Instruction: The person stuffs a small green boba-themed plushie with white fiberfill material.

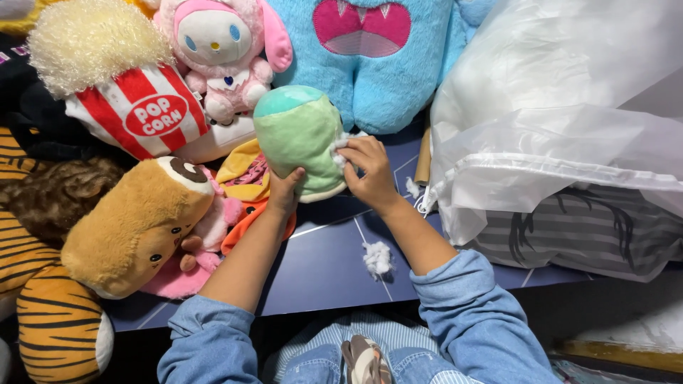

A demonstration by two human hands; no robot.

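Note:
A light green plush toy point(299, 135) with a teal top is held upright above the dark blue mat point(320, 267). My left hand point(284, 190) grips its lower left side. My right hand point(368, 171) presses against its right side, fingers pinching white stuffing point(340, 151) at an opening there. A loose tuft of white stuffing point(378, 257) lies on the mat below my right forearm.
Plush toys crowd the left and back: a striped popcorn plush point(142, 107), a pink rabbit point(220, 50), a big blue monster point(370, 57), a tan toast-like plush point(131, 227), a tiger plush point(57, 320). A large clear plastic bag of stuffing point(562, 121) sits on the right.

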